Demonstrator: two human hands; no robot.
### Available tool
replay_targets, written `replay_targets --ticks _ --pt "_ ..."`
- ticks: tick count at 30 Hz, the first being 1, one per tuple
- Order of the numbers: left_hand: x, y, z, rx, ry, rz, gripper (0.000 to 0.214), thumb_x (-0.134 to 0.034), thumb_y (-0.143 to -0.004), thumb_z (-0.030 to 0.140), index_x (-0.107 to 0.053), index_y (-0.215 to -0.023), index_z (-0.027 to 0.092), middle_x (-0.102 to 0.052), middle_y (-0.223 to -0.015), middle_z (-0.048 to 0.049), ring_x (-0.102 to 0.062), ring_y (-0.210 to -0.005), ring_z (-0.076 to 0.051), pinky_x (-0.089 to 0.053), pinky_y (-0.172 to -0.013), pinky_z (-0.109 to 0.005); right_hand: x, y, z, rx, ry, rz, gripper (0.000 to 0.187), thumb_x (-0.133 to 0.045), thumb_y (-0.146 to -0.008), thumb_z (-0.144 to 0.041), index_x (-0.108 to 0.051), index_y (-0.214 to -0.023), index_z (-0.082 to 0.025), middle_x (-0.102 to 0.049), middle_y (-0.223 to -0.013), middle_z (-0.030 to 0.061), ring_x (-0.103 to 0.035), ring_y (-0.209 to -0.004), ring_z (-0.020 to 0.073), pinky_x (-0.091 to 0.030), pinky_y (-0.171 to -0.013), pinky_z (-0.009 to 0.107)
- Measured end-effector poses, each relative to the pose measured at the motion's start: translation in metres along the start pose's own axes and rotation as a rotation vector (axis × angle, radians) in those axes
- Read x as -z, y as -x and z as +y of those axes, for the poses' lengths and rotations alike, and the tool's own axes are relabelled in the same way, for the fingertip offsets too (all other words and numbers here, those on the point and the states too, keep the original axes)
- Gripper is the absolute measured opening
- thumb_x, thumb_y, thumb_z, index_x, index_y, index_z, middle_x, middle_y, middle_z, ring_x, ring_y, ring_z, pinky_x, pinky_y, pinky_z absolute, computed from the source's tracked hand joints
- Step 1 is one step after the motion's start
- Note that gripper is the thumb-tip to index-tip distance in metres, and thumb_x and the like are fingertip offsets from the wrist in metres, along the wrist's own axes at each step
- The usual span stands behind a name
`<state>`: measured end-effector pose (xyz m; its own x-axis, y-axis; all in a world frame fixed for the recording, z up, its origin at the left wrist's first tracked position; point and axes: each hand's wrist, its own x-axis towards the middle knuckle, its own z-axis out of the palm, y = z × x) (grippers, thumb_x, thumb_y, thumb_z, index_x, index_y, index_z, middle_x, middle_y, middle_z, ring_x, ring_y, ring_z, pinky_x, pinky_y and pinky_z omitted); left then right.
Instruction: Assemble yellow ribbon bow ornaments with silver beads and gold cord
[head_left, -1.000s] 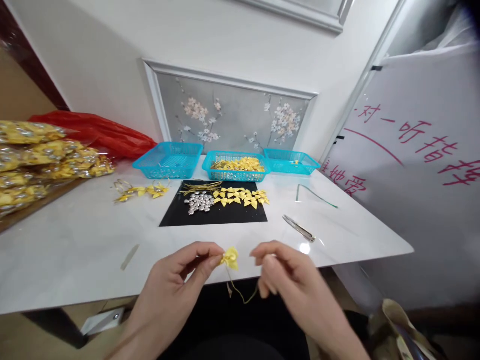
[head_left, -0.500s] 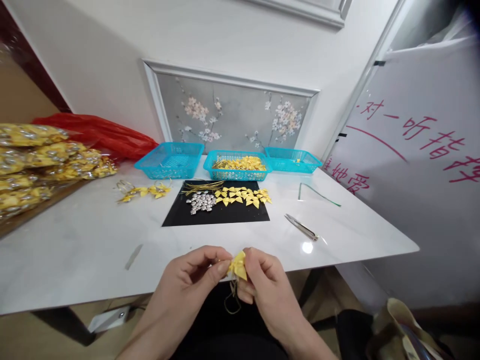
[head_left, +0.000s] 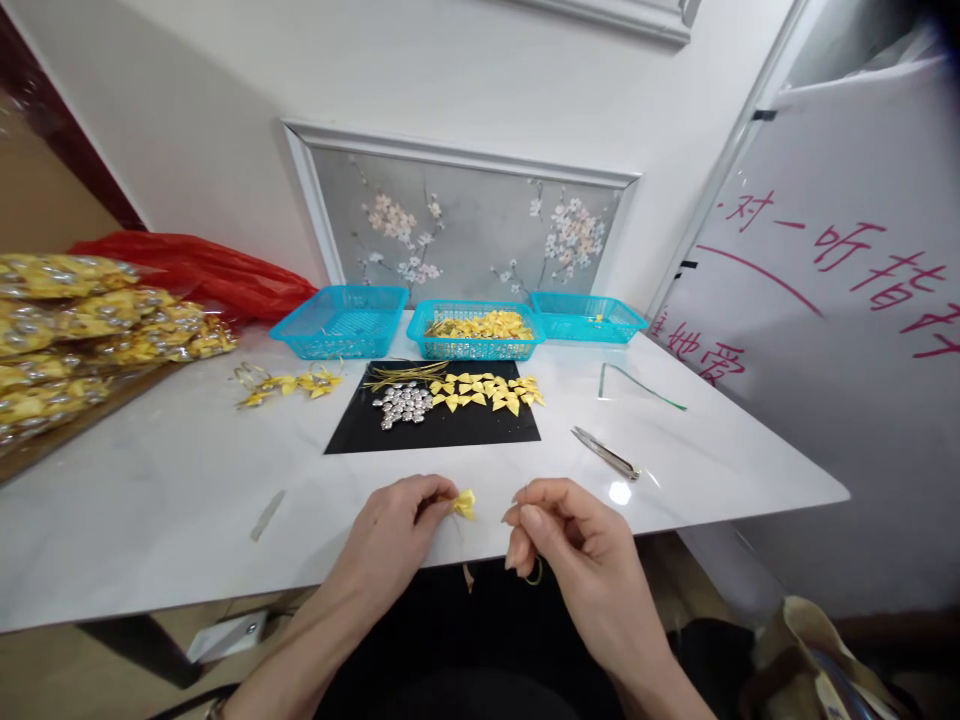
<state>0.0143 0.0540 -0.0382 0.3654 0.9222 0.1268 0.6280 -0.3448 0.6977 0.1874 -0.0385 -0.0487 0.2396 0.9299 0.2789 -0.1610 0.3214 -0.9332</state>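
Note:
At the table's near edge, my left hand [head_left: 401,525] pinches a small yellow ribbon bow [head_left: 465,504] between thumb and fingertips. To its right, apart from the bow, my right hand [head_left: 574,545] is closed in a pinch. A bit of thin yellowish cord [head_left: 535,572] curls out below its fingers; most of it is hidden. Beyond my hands lies a black mat [head_left: 442,438]. On it rest silver beads [head_left: 403,404], a row of yellow bows [head_left: 484,390] and a bundle of gold cords [head_left: 405,374].
Three blue baskets [head_left: 337,345] line the wall, the middle one filled with yellow bows. Thread snips [head_left: 606,455] and a green strip [head_left: 645,385] lie at right. Finished-looking bow pieces [head_left: 292,384] sit left of the mat. Bagged yellow-and-silver pieces [head_left: 90,320] are piled far left.
My hands have moved apart: the left keeps the bow and has shifted slightly up, while the right has let go of the bow and moved right with the cord.

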Motion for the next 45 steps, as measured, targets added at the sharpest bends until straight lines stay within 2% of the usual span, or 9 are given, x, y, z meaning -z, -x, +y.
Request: replay_targets --ticks 2,7,12,16,23,29,35,40,45 --pt "-0.001 -0.001 -0.003 -0.013 -0.056 0.021 0.025 -0.057 -0.085 0.034 -0.080 -0.079 0.024 -0.083 -0.090 -0.0076 -0.076 -0.088 -0.031 -0.054 -0.082 -0.040 -0.002 0.000 -0.003 -0.026 -0.001 -0.030 0.022 -0.070 -0.098 -0.037 -0.071 -0.086 -0.018 -0.073 -0.064 0.0010 -0.067 -0.055 0.0120 -0.058 -0.057 0.021" --pt "0.003 -0.011 -0.010 -0.041 -0.161 0.070 0.020 -0.061 -0.090 0.025 -0.079 -0.089 0.020 -0.080 -0.097 -0.0053 -0.074 -0.079 -0.023 -0.059 -0.077 -0.036 -0.002 -0.010 0.007 -0.030 0.070 0.014 0.020 -0.070 -0.094 -0.038 -0.070 -0.089 -0.019 -0.076 -0.070 0.0035 -0.068 -0.060 0.0145 -0.059 -0.061 0.025" --pt "0.030 -0.044 -0.031 0.004 -0.322 0.226 0.011 -0.069 -0.100 0.026 -0.074 -0.105 0.017 -0.076 -0.116 -0.0067 -0.073 -0.104 -0.025 -0.059 -0.095 -0.047 0.004 -0.026 0.022 0.024 0.144 0.070 0.018 -0.070 -0.091 -0.037 -0.074 -0.085 -0.020 -0.073 -0.085 0.0049 -0.065 -0.070 0.0158 -0.053 -0.059 0.024" --pt "0.048 -0.070 -0.051 0.075 -0.430 0.255 0.018 -0.070 -0.100 0.031 -0.073 -0.114 0.019 -0.075 -0.121 -0.0076 -0.073 -0.107 -0.026 -0.061 -0.094 -0.048 0.008 -0.029 0.029 0.064 0.201 0.102 0.015 -0.070 -0.089 -0.034 -0.077 -0.086 -0.021 -0.070 -0.087 0.0041 -0.064 -0.078 0.0176 -0.048 -0.060 0.023" --pt "0.038 -0.086 -0.066 0.055 -0.446 0.180 0.024 -0.070 -0.100 0.032 -0.071 -0.119 0.018 -0.074 -0.124 -0.0087 -0.072 -0.109 -0.027 -0.061 -0.094 -0.049 0.008 -0.027 0.035 0.082 0.244 0.114 0.016 -0.068 -0.091 -0.033 -0.077 -0.085 -0.021 -0.072 -0.087 0.0037 -0.067 -0.083 0.0190 -0.049 -0.065 0.024" --pt "0.036 -0.087 -0.064 0.067 -0.269 0.193 0.026 -0.070 -0.100 0.032 -0.070 -0.123 0.019 -0.072 -0.129 -0.0096 -0.071 -0.111 -0.028 -0.060 -0.095 -0.050 0.008 -0.025 0.033 0.102 0.273 0.111 0.017 -0.066 -0.094 -0.032 -0.076 -0.087 -0.021 -0.074 -0.087 0.0032 -0.068 -0.082 0.0182 -0.050 -0.067 0.025" --pt "0.036 -0.058 -0.037 0.137 0.109 0.208 0.023 -0.071 -0.097 0.037 -0.072 -0.110 0.018 -0.073 -0.116 -0.0082 -0.069 -0.106 -0.027 -0.057 -0.093 -0.048 0.003 -0.022 0.026 0.185 0.310 0.078 0.015 -0.063 -0.098 -0.027 -0.075 -0.092 -0.021 -0.073 -0.083 0.0021 -0.067 -0.077 0.0162 -0.052 -0.070 0.025" --pt "0.023 -0.001 0.007 0.177 0.582 -0.017 0.046 -0.076 -0.081 0.063 -0.077 -0.093 0.019 -0.068 -0.082 -0.0042 -0.062 -0.072 -0.018 -0.057 -0.069 -0.030 -0.007 -0.016 0.014 0.274 0.360 0.010 0.018 -0.060 -0.100 -0.019 -0.077 -0.093 -0.020 -0.070 -0.086 0.0026 -0.065 -0.075 0.0145 -0.051 -0.070 0.024" --pt "0.018 0.031 0.035 0.253 0.889 -0.135 0.043 -0.084 -0.078 0.061 -0.075 -0.081 0.019 -0.055 -0.066 0.0023 -0.044 -0.058 -0.010 -0.044 -0.051 -0.017 -0.021 -0.002 0.003 0.451 0.502 -0.051 0.024 -0.054 -0.101 -0.008 -0.076 -0.101 -0.018 -0.068 -0.088 0.0056 -0.067 -0.079 0.0159 -0.053 -0.071 0.025"
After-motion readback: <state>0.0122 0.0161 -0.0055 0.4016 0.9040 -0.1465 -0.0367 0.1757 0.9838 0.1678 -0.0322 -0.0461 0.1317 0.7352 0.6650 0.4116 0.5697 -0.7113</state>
